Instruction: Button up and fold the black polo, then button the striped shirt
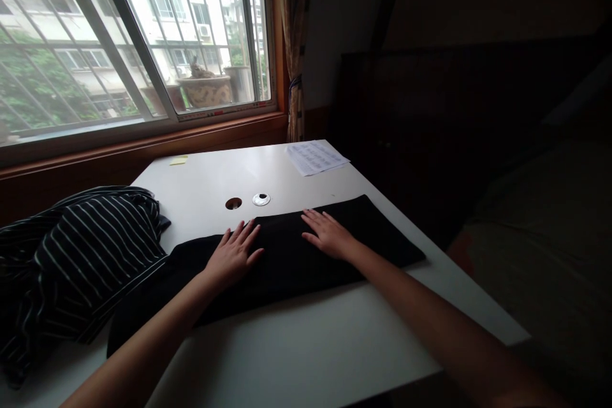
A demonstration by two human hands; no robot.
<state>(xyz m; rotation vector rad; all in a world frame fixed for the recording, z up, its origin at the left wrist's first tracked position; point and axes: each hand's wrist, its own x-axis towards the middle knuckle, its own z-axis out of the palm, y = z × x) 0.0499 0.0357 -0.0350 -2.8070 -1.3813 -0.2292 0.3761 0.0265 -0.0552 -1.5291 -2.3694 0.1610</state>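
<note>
A long black garment [287, 268], perhaps folded trousers, lies flat across the white table [296, 357]. My left hand [233, 253] rests on its middle-left part, palm down with the fingers spread. Farther right, my right hand [329, 234] also lies flat on the black cloth, its fingers stretched toward the far edge. Neither hand grips anything. At the left, a heap of dark striped cloth [100, 242] with white lines touches or overlaps the garment's left end.
Beyond the garment are a cable hole [233, 204] and a round silvery cover [261, 199]. Printed papers [316, 158] lie near the far right corner, a yellow note [178, 160] at the far left. Behind stand a barred window [143, 32] and a tied curtain [295, 44].
</note>
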